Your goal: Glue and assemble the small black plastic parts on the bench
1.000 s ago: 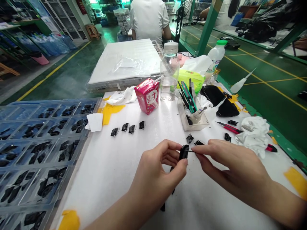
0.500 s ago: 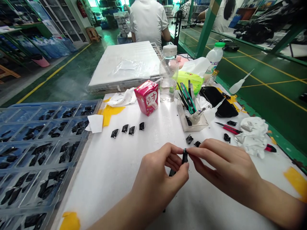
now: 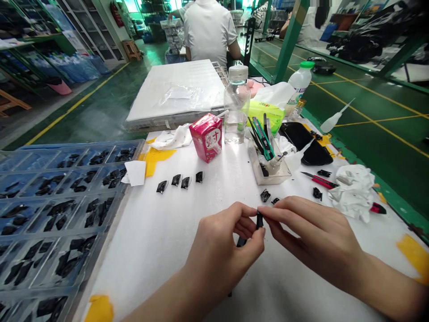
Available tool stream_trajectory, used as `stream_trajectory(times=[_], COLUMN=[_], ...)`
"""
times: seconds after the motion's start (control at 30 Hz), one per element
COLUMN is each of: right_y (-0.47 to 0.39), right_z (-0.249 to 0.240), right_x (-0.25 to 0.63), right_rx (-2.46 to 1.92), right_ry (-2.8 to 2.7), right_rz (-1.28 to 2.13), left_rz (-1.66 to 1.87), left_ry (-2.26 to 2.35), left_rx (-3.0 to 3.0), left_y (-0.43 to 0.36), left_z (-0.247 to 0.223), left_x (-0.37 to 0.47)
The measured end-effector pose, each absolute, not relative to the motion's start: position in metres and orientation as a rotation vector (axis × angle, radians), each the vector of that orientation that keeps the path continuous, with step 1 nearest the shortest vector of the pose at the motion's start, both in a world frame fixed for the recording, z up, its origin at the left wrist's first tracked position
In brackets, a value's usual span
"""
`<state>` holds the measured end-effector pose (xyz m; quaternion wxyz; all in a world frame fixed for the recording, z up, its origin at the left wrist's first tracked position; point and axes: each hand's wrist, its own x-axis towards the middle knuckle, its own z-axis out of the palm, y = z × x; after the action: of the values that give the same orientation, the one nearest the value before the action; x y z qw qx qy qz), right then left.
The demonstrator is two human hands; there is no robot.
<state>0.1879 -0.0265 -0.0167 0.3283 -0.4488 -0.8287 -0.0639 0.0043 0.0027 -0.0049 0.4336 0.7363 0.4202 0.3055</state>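
Observation:
My left hand (image 3: 224, 246) pinches a small black plastic part (image 3: 259, 220) between thumb and fingers, above the white work surface. The fingertips of my right hand (image 3: 311, 232) close on the upper end of this part and partly cover it. Another dark piece (image 3: 241, 242) shows behind my left thumb; whether it belongs to the held part I cannot tell. Beyond my fingers lie small black pieces (image 3: 265, 195), one half hidden by my right hand. Further left, several black parts with thin wire loops (image 3: 162, 186) lie in a loose row.
A divided plastic tray (image 3: 125, 190) of black parts fills the left side. Behind my hands stand a red drink carton (image 3: 207, 138), a water bottle (image 3: 236, 107) and a box of tools (image 3: 273, 176). Rightward lie a red cutter (image 3: 320, 180) and crumpled tissue (image 3: 353, 190). A person (image 3: 209, 33) sits ahead.
My hands stay almost in place. The right fingertips now cover more of the black part's top end. The whole view has shifted very slightly.

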Motion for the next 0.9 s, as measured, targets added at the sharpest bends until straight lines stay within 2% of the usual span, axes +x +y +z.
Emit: stream_trajectory(times=[0.37,0.6,0.9], right_y=[-0.026,-0.031,-0.043], right_z=[-0.016,-0.005,-0.007], right_x=[0.184,0.187,0.175], right_rx=[-1.163,-1.140,-0.964], right_ry=[-2.118,-2.061,-2.631], right_rz=[-0.079,0.179,0.529], left_rz=[0.590,0.513,0.607], left_ry=[0.954,0.971,1.021], left_rx=[1.534,1.089,1.035], left_y=[0.004,0.016,0.024], left_z=[-0.001,0.003,0.000], left_x=[0.006,0.005,0.002])
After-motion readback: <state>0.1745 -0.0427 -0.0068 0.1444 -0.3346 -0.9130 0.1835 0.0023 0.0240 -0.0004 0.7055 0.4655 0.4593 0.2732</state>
